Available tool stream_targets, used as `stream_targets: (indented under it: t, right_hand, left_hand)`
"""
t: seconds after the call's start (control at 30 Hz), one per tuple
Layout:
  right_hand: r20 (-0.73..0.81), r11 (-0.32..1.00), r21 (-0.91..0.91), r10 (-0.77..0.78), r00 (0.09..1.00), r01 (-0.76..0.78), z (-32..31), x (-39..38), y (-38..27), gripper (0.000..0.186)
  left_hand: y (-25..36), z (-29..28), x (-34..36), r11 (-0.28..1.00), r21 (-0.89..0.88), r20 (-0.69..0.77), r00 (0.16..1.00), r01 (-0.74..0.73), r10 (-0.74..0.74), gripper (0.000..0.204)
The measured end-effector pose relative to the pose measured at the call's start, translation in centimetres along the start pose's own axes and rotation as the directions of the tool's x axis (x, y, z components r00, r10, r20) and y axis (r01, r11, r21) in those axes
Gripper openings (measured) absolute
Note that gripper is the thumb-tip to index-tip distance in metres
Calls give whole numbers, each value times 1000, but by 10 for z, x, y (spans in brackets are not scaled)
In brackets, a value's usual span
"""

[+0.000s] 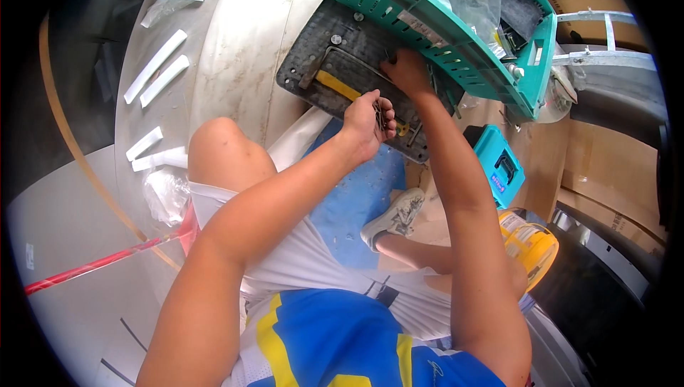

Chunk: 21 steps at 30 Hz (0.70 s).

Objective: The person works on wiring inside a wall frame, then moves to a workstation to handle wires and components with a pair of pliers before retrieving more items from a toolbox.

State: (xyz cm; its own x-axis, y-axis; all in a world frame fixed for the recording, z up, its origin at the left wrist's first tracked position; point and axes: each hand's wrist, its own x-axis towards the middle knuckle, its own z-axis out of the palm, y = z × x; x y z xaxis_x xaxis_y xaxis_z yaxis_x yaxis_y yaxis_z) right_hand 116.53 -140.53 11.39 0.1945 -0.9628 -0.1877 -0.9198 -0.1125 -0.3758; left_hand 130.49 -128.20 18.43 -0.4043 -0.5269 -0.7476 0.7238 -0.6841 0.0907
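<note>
My left hand (369,125) is curled palm-up around a small bunch of thin dark metal pieces (379,111), perhaps screws. It hovers over a black plastic board (303,49). On that board lie a hammer with a yellow handle (335,85) and a long bent metal rod (356,61). Farther right, my right hand (410,74) reaches down to the board beside the green crate (456,74). Its fingers are bent together, and whatever they grip is too small to make out. Two round metal bolt heads (336,39) show near the board's far edge.
The green slatted crate holds plastic bags and dark parts. To the right are a turquoise toolbox (499,166), a yellow bucket (531,244) and cardboard boxes (605,166). White strips (155,66) lie at left, near a red pole (100,264). My knee (224,148) is close by.
</note>
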Motion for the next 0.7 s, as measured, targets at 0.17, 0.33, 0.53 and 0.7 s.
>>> stream_targets:
  t: [0.17, 0.33, 0.53, 0.7]
  right_hand:
    - [-52, 994, -102, -36, 998, 31, -4, 0, 9, 37]
    - [-19, 975, 214, 63, 998, -57, -30, -20, -16, 32]
    - [440, 886, 463, -244, 864, 14, -100, -77, -75, 19]
    - [-121, 812, 575, -33, 992, 97, -44, -13, -55, 29]
  left_hand:
    - [1, 1, 6, 998, -14, -38, 998, -58, 58, 31]
    - [1, -5, 10, 993, -19, -109, 988, -116, 113, 32]
    - [8, 10, 2, 974, -121, -134, 975, -193, 176, 36]
    - [6, -1, 5, 992, 0, -143, 982, -126, 125, 35]
